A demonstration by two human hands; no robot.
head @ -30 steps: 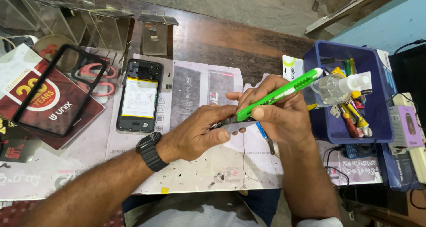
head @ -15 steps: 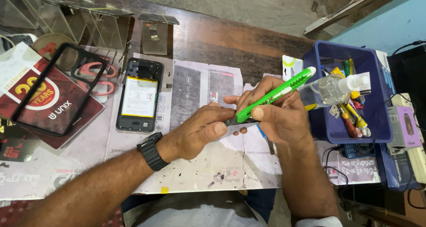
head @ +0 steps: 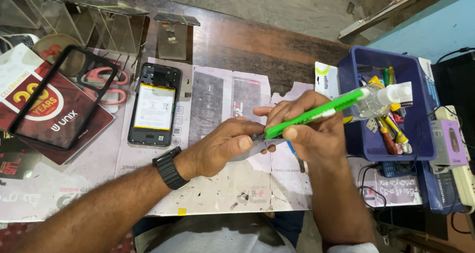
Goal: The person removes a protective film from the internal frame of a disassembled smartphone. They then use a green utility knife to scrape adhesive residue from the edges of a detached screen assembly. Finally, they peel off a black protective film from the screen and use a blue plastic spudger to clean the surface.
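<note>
My right hand (head: pixel 314 134) grips a bright green utility cutter (head: pixel 316 113) that slants up to the right over the paper-covered bench. My left hand (head: pixel 222 148), with a black watch (head: pixel 169 168) on its wrist, pinches the cutter's dark lower tip between thumb and fingers. What sits at that tip is too small to make out. A thin blue-handled tool (head: pixel 295 155) lies on the paper just under my hands. An opened phone (head: pixel 154 105) with its battery showing lies to the left, apart from both hands.
A black phone case frame (head: pixel 59 98) rests on a red booklet at the left, beside pink scissors (head: pixel 106 82). At the right a blue bin (head: pixel 420 134) holds screwdrivers and a clear spray bottle (head: pixel 383 97). Clear acrylic stands (head: pixel 99 20) line the back, and cables trail at right.
The cutter has tipped slightly lower and my left thumb has slid up onto its tip. Both hands stay in the same spot over the paper.
</note>
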